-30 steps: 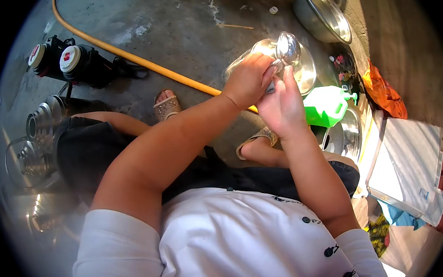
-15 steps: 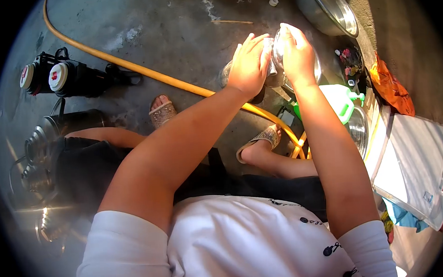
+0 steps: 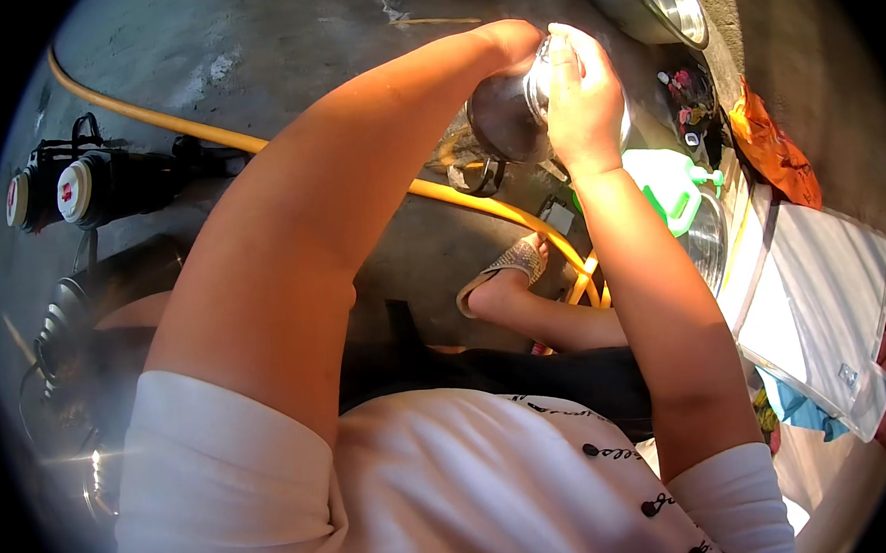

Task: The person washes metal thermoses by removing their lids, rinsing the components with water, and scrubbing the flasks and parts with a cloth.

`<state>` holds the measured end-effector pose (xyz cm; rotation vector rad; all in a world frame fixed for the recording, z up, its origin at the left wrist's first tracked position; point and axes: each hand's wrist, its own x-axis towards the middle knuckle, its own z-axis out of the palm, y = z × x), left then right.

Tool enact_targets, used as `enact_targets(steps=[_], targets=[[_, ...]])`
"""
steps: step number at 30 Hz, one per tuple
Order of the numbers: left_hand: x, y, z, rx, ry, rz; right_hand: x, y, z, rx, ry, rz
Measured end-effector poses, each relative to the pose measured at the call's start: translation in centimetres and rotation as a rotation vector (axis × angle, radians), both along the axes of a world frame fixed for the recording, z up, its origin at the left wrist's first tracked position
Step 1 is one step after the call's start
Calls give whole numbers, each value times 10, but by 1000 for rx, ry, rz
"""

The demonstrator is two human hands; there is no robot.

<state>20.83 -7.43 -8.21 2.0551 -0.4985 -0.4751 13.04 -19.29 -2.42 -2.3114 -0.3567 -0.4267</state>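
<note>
A shiny metal pot with a dark, rounded side is tilted in front of me, over the floor. My right hand is closed on its bright rim at the right, fingers pointing up and away. My left hand reaches over the far side of the pot, and its fingers are hidden there, so whether it grips anything cannot be made out. Just below the pot is a dark handle-like loop; I cannot tell what it belongs to.
A yellow hose crosses the wet floor. Black flasks with white lids lie at left, near stacked metal ware. A green-and-white jug, a large metal basin, an orange bag and a white board are on the right.
My left hand, earlier spread flat beside the rim, has moved up and around the pot's far side, its forearm rising. The dark side of the pot now shows more. My view has shifted slightly.
</note>
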Motion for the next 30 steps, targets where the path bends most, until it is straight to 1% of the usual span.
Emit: enact_targets(steps=[1,2,3,5,6,7,9,10,11,13,14,15,16,17,18,19,20,22,23,25,26,27,29,30], targets=[[0,-3,-11,-107,91,63,1,0,-1,13,-7,1],[-2,-6,-22,-232,115,136,0,0,-4,14,-18,-6],[-9,-3,-25,-223,111,136,-1,1,-4,24,-21,-6],[-25,7,-32,-214,-275,256,-2,3,-3,52,-13,3],[-44,8,-14,-198,-169,389,0,1,-6,64,21,2],[-58,8,-10,-191,-174,382,-1,1,-6,72,17,-4],[-81,14,3,-162,-142,616,-1,0,-4,-8,34,-30],[-90,18,6,-91,-132,663,-1,1,-1,57,179,-43],[-95,24,11,-23,-129,697,0,-1,3,-43,164,-50],[-89,48,-7,-193,93,713,13,-15,-5,-126,126,19],[-97,58,20,-304,299,704,5,-20,12,-69,85,13],[-103,75,37,-285,304,653,-1,-22,39,-16,47,9],[-105,93,45,-247,307,605,-4,-29,59,-18,-3,19],[-106,110,56,-164,311,545,-5,-41,78,-24,-51,34],[-111,125,65,-108,297,550,-7,-58,94,-4,24,154],[-116,136,74,-69,311,554,-15,-72,109,-63,58,133],[-121,146,82,-32,322,564,-16,-85,112,-51,67,135],[-129,164,93,-38,376,582,-17,-104,108,14,49,113],[-135,169,97,-30,362,562,-16,-114,97,148,19,145],[-142,177,100,-98,411,614,-13,-129,72,170,80,63],[-144,179,99,-84,407,610,0,-140,71,80,274,200],[-148,181,96,-108,406,621,-22,-131,101,304,426,92],[-148,176,94,-132,403,625,-8,-138,96,427,215,303],[-146,173,93,-161,423,636,-12,-138,99,429,214,299]])
